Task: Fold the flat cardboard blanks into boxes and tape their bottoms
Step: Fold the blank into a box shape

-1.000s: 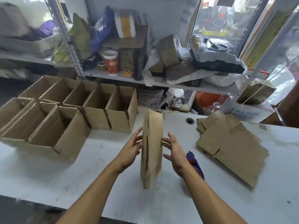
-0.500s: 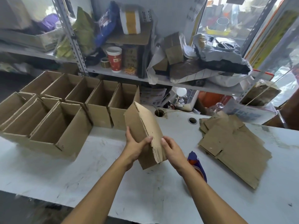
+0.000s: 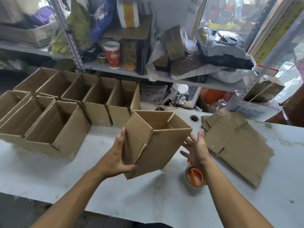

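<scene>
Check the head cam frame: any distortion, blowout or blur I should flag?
Head view: wide-angle bowing bends the shelf upright and table edge; the window at top right is overexposed and washed out; the right hand is slightly motion-soft, while the opened box in the left hand reads sharp.

Two bare forearms and hands (image 3: 115, 159), no sleeves or jewellery visible

Head camera (wide-angle) looks down, close over table (image 3: 49, 175).
</scene>
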